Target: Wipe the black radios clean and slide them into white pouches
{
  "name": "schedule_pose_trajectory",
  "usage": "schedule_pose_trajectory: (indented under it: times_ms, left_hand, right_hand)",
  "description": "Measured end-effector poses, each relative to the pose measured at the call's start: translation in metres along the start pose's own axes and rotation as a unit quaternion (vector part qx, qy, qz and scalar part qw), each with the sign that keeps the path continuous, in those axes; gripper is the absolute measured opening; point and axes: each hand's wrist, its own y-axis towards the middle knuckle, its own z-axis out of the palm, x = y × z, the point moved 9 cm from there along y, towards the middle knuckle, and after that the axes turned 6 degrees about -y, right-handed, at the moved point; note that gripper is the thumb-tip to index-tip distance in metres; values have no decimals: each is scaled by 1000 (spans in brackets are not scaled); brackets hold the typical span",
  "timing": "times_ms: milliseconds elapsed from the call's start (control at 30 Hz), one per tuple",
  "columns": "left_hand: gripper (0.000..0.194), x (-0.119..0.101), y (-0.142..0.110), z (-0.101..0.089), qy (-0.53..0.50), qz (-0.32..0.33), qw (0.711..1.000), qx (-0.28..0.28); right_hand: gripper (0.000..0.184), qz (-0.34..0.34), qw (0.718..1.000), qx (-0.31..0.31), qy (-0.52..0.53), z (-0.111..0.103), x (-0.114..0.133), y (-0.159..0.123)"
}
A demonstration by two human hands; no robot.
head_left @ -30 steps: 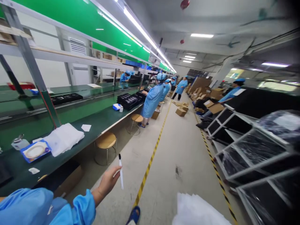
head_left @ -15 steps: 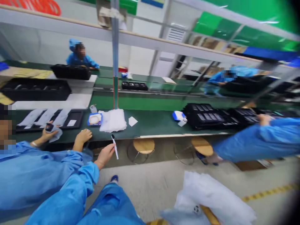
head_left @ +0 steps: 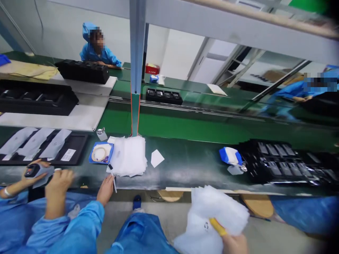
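My left hand [head_left: 106, 188] pinches a slim white stick with a black tip [head_left: 113, 179], perhaps a small brush. It is at the table's front edge, just below a stack of white plastic bags [head_left: 134, 155]. At lower right, my right hand [head_left: 234, 243] grips a loose bunch of translucent plastic bags [head_left: 212, 215], held off the table in front of me. A yellow cover [head_left: 218, 226] on one finger lies across them; the other fingers are mostly hidden.
Left, a co-worker's hands [head_left: 58, 181] work on a bagged device beside a black tray [head_left: 76, 153] with bagged items. A blue box with a tape roll [head_left: 100, 153], a small bottle [head_left: 101, 134] and a white paper piece [head_left: 156, 158] are nearby. Black trays [head_left: 286, 158] stand right; stools [head_left: 258, 205] below.
My view has moved closer to the table. My left hand with the stick now reaches the table edge by the bag stack. The bunch of bags has risen, and my right hand has come into view.
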Motion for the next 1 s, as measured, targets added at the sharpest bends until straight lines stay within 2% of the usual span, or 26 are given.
schedule_pose_trajectory:
  times_ms: [67,133,200,267,333,400,467,533,567,633,700,767,800,900,1000]
  left_hand:
    - [25,2,2,2,-10,-15,1000,-11]
    - [26,5,2,0,-25,-32,999,-26]
    - [25,6,-1,-7,-43,-52,997,-47]
    - [24,3,-5,-18,-63,-72,993,-72]
    - [25,-7,-8,-29,-85,-86,988,-95]
    - [26,-29,-6,-33,-107,-91,983,-117]
    - [30,-62,3,-23,-133,-92,977,-138]
    - [38,-105,16,11,-192,-108,968,-123]
    - [45,-130,23,39,-236,-128,959,-91]
    - [60,-187,33,111,-346,-184,920,14]
    - [71,-254,39,184,-423,-207,873,123]
    - [74,-314,39,248,-472,-232,824,211]
    - [71,-339,39,275,-489,-244,803,237]
    - [55,-392,40,341,-517,-289,759,269]
    - [39,-422,40,396,-520,-341,732,280]
  right_hand:
    - [39,14,995,34,93,45,31,14]
    - [41,14,990,63,126,84,57,31]
    - [43,10,987,85,136,112,75,52]
    - [42,6,984,107,143,128,88,74]
    - [39,-1,980,130,148,135,99,96]
    - [35,-11,976,154,152,137,109,114]
    - [28,-19,970,186,155,137,119,131]
    - [22,-24,961,228,155,137,127,146]
    - [23,-25,955,252,156,137,131,154]
    - [35,-24,940,302,158,133,136,168]
    - [50,-22,925,343,160,125,139,184]
    - [59,-21,915,370,160,109,140,205]
    - [60,-22,912,378,158,100,139,216]
    - [59,-26,911,388,140,70,133,256]
    - [53,-38,917,382,104,42,123,297]
